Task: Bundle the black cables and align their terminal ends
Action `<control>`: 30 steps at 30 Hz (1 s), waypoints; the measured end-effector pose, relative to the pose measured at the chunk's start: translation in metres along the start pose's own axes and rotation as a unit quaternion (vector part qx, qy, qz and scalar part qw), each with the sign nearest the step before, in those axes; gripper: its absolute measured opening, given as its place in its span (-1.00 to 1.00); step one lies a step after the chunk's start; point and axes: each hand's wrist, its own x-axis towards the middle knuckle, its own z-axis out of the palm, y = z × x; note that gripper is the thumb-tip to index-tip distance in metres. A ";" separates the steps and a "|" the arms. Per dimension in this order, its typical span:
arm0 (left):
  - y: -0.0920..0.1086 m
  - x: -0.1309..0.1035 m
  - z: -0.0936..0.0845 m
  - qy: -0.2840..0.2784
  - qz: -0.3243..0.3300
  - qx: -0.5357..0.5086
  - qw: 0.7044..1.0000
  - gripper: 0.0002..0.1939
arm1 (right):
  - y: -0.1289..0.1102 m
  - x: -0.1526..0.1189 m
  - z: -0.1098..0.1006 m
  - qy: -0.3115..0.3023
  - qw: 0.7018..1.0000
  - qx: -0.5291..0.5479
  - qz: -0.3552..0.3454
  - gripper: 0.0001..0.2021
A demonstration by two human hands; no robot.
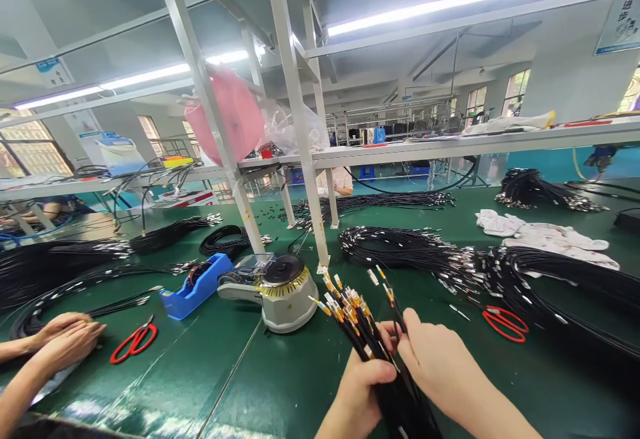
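My left hand [361, 386] is wrapped round a thick bundle of black cables [367, 332], whose ends with white and orange tips point up and to the left. Close against it, my right hand [435, 359] pinches a few cables [393, 299] that stand slightly apart from the rest, at the bundle's right side. The lower part of the bundle runs down out of view. Just beyond the cable tips stands a grey round tape dispenser [287, 296] with a black top. To the right lie red-handled scissors [505, 324] on the green table.
Coiled black cables [400, 246] lie behind the hands, and more [575, 279] at right. White gloves [545, 232] rest beyond. A blue tape holder [195, 289] and another red pair of scissors [134, 341] are left, near a co-worker's hands [67, 342]. White shelf posts [313, 212] rise ahead.
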 end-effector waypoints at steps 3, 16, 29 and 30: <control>0.002 0.000 0.007 0.037 -0.013 0.024 0.999 -0.63 | 0.001 -0.007 0.003 -0.019 1.000 -0.007 -0.007 -0.82; 0.002 0.000 0.009 0.012 -0.013 0.019 1.000 -0.59 | 0.018 -0.029 -0.004 -0.134 0.947 0.288 -0.044 -0.76; 0.001 0.011 0.038 -0.058 -0.069 0.056 0.994 -0.73 | 0.030 0.007 -0.045 0.023 0.981 0.137 -0.134 -0.78; 0.001 0.012 0.038 -0.084 -0.064 0.048 0.993 -0.77 | 0.031 0.006 -0.043 0.035 0.981 0.155 -0.110 -0.78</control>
